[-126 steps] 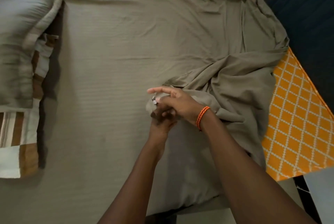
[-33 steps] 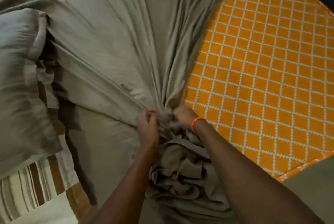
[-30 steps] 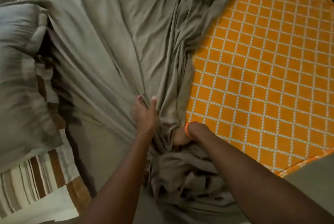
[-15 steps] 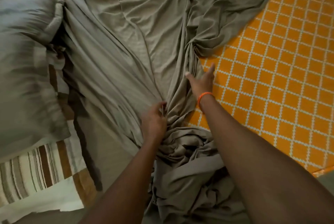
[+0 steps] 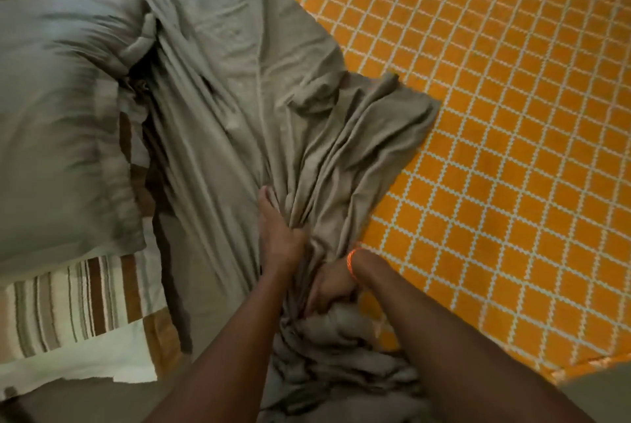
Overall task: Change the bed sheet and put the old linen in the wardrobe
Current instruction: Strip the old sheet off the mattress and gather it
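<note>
Both hands (image 5: 304,262) around bunched sheet (image 5: 239,88)

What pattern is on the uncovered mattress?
Orange with a white diamond grid, on the mattress, clearest in the head view.

1. Setting is reading as a home bedroom.
2. Orange lattice-patterned mattress (image 5: 495,122) is lying half-covered by a grey sheet (image 5: 239,88); grey pillow (image 5: 58,108) and striped pillow (image 5: 68,303) are sitting alongside.

Two bare forearms, without sleeves, extend from the bottom of the view. A thin braided orange band (image 5: 351,263) circles the wrist above the right hand (image 5: 329,289); the left hand (image 5: 280,234) and wrist are unadorned.
</note>
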{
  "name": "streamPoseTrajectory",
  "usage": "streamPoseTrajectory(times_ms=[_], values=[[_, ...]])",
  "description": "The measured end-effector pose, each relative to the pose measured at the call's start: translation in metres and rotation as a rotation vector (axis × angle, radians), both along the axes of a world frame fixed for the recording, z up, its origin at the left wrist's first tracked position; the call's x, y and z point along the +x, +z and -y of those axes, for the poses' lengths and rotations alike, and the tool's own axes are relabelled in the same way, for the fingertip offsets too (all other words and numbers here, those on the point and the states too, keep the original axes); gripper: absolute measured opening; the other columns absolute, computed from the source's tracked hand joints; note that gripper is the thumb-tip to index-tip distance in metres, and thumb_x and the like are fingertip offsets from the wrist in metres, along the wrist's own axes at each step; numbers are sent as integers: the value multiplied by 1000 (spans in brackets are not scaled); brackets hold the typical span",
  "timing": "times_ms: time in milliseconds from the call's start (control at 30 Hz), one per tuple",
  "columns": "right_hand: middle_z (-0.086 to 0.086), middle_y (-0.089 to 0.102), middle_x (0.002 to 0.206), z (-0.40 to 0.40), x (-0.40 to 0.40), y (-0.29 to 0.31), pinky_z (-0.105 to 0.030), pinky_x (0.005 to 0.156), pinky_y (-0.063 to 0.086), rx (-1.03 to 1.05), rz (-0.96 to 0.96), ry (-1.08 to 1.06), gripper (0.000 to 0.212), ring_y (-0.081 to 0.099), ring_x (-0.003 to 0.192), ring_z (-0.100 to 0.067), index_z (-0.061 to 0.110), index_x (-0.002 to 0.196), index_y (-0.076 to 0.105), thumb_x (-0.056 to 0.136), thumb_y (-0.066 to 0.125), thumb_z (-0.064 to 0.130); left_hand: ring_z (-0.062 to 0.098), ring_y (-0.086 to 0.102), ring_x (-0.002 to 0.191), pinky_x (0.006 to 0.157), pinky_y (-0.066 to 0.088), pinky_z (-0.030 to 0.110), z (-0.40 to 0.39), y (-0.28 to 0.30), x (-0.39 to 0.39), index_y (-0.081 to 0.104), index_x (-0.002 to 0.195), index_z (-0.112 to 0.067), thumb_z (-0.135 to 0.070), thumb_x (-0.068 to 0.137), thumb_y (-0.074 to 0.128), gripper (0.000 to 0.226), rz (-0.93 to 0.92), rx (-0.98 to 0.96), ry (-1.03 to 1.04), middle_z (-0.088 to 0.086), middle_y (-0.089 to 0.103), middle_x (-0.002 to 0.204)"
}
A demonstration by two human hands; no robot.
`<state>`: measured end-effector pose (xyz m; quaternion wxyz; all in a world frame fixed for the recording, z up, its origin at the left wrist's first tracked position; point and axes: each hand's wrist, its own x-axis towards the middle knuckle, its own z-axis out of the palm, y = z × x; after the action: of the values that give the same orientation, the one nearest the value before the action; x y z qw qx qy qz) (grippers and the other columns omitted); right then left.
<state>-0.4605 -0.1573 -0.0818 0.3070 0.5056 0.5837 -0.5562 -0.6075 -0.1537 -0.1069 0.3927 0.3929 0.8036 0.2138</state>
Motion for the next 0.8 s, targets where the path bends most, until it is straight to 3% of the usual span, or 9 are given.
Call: streamPoseTrajectory(times_ms=[67,167,233,267,367,500,567,667,800], values=[[-11,76,109,-14,-5,-11,-29,71,50,-22,-134,-72,39,60,80,-19,3,108,78,84,73,33,32,61,120,90,45,33,16,-7,-6,18,160,-34,-5,81,64,96,-68,2,9,4,54,148],[-16,71,90,-56,3,-16,-31,67,36,582,-37,-679,27,66,92,-30,11,82,72,93,59,32,34,63,115,92,53,41,23,-11,-13,41,151,-26,-6,83,54,71,-177,-2,23,8,63,134],[-18,62,128,-83,19,-21,-37,89,46,926,78,-960,32,58,120,-37,15,118,68,94,65,36,31,63,101,81,52,38,24,-8,-19,61,121,-20,-6,83,50,42,-205,22,19,5,66,111],[-18,46,150,-93,24,-24,-43,106,42,916,125,-989,58,44,137,-39,18,143,53,92,69,41,30,62,92,74,47,36,24,-5,-22,63,106,-19,-6,82,50,31,-234,26,30,3,64,99],[-19,20,166,-108,21,-42,-48,122,30,758,122,-748,92,26,149,-43,21,165,15,92,71,29,28,61,83,67,42,33,13,3,-36,70,91,-19,-7,81,51,25,-299,22,103,1,64,91],[-26,59,136,-83,-9,-36,-39,101,47,680,-2,-432,48,57,123,-41,4,135,62,88,58,1,27,65,98,77,52,36,1,-6,-53,79,102,-19,-14,83,53,32,-244,-30,95,5,65,109],[-29,63,132,-47,-35,-21,-37,97,45,456,-85,-202,36,61,113,-35,-5,126,66,93,52,0,33,62,110,92,52,38,5,-11,-55,79,111,-15,-19,91,56,31,-153,-58,77,12,62,121],[-25,57,144,20,-62,-9,-37,108,43,63,-107,172,54,58,124,-35,0,135,62,95,45,31,34,56,121,104,43,34,20,-11,-52,75,122,-13,-30,100,62,31,-100,-65,47,17,55,133],[-21,60,141,25,-66,-3,-39,107,47,125,-41,40,54,58,127,-37,11,134,64,90,53,40,36,56,122,104,44,35,35,-9,-57,69,133,-14,-26,96,65,39,-78,-63,-22,19,56,131]])
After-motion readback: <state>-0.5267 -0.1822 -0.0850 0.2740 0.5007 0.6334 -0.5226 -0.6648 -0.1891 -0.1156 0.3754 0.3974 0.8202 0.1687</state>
